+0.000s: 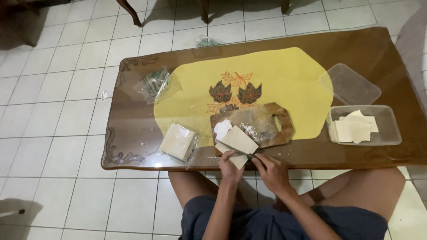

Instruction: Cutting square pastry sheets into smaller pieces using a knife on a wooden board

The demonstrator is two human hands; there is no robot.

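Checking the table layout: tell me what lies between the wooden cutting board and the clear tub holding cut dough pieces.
In the head view, only the yellow mat and bare table lie between cutting board and tub.

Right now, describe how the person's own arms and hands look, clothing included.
Both forearms are bare, with no sleeves in view. The left hand and right hand wear no gloves, and no watch, ring or bracelet shows on them. Below, the person wears dark blue-grey shorts, knees bare.

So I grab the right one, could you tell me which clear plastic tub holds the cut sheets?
The nearer tub, with pale squares inside; the other one behind it sits empty.
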